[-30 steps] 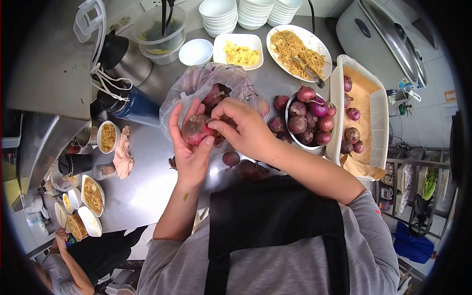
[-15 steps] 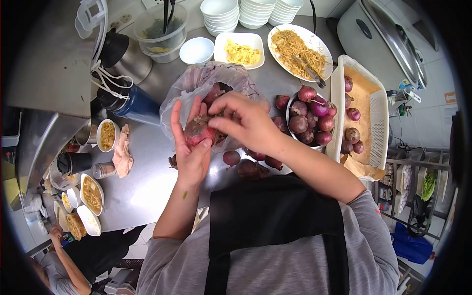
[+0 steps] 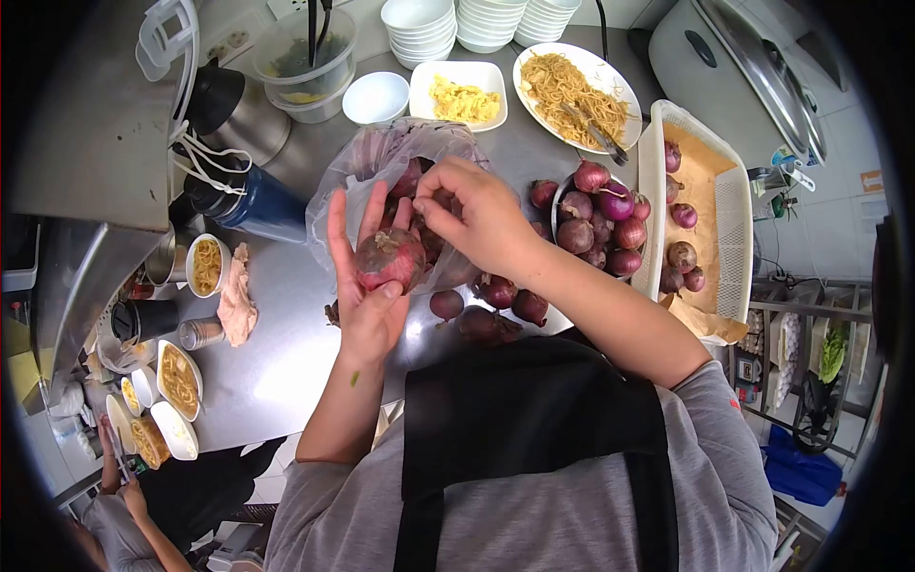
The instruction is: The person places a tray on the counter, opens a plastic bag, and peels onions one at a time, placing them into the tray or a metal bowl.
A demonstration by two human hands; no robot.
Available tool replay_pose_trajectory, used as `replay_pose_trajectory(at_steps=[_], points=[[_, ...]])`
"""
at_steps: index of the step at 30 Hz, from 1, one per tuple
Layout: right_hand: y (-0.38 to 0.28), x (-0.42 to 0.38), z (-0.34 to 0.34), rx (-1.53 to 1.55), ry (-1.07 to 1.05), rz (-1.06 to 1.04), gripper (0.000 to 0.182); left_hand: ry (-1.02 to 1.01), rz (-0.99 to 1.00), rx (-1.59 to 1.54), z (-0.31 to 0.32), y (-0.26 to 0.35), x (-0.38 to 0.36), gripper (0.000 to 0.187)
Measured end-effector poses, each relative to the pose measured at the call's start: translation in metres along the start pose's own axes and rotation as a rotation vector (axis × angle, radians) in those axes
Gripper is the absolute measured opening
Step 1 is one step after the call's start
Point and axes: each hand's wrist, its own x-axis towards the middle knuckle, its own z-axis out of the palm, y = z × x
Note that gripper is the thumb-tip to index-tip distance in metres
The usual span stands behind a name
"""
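Observation:
A red onion (image 3: 391, 259) rests in my left hand (image 3: 365, 310), pressed by the thumb while the other fingers stretch upward behind it. Beside the onion's upper right is my right hand (image 3: 481, 217), its thumb and fingertips pinched together; whatever they hold is too small to make out. Both hands are over a clear plastic bag (image 3: 367, 157) with more onions in it. Several loose onions (image 3: 446, 305) lie on the steel counter (image 3: 262, 391) close to my body. To the right, a round metal bowl is heaped with red onions (image 3: 602, 229).
Right of the bowl stands a white basket (image 3: 742, 276) lined with brown paper, with several onions inside. Along the back are a noodle plate (image 3: 543, 119), a dish of yellow food (image 3: 465, 98) and stacked bowls (image 3: 419, 29). A blue bottle (image 3: 262, 205) stands left. Another person (image 3: 133, 520) works at lower left.
My right fingertips have drawn up and away from the onion, into a tighter pinch. The onion now shows more of its side in my left hand. The other person's hands have moved.

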Motion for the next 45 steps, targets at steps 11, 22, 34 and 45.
replay_pose_trajectory(at_steps=[11,22,34,45], points=[[-0.012,-0.022,0.006,0.508,-0.339,0.117,0.060,0.004,-0.017,0.144,-0.007,-0.004,0.005,0.095],[-0.005,-0.023,0.000,0.032,-0.254,0.021,0.071,-0.112,0.203,1.171,-0.010,0.021,0.019,0.014],[-0.013,-0.028,-0.010,-0.018,-0.204,0.097,0.069,-0.069,0.133,0.927,-0.023,0.000,0.022,0.013],[0.065,-0.107,-0.228,-0.219,0.526,0.669,0.056,-0.249,0.128,1.700,-0.038,-0.005,0.052,0.028]])
